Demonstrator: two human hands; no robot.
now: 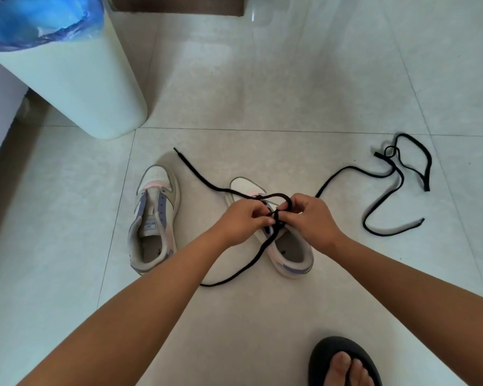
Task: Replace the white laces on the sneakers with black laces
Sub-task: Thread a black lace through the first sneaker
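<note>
We see two sneakers on the tiled floor (262,79): the left sneaker (154,218) (unlaced) and the right sneaker (290,252). Over it, our left hand (240,221) and right hand (312,218) pinch one black lace (206,182); a second black lace (396,174) lies loose nearby.

Left hand (241,220), right hand (310,218) (both pinched)

The floor (290,79) is pale, glossy tile, with thin grout lines crossing mid-frame. In the upper left stands a white bin (81,87) lined with a blue bag (31,20). 2 sneakers rest at centre: the left sneaker (154,218) unlaced, the right sneaker (287,246) beside it and apart. A black lace (195,174) trails from that shoe across the tiles. A second black lace (374,215) lies loosely tangled at the right. At the bottom right, a foot in a black slipper (326,355) stands on the tile.
</note>
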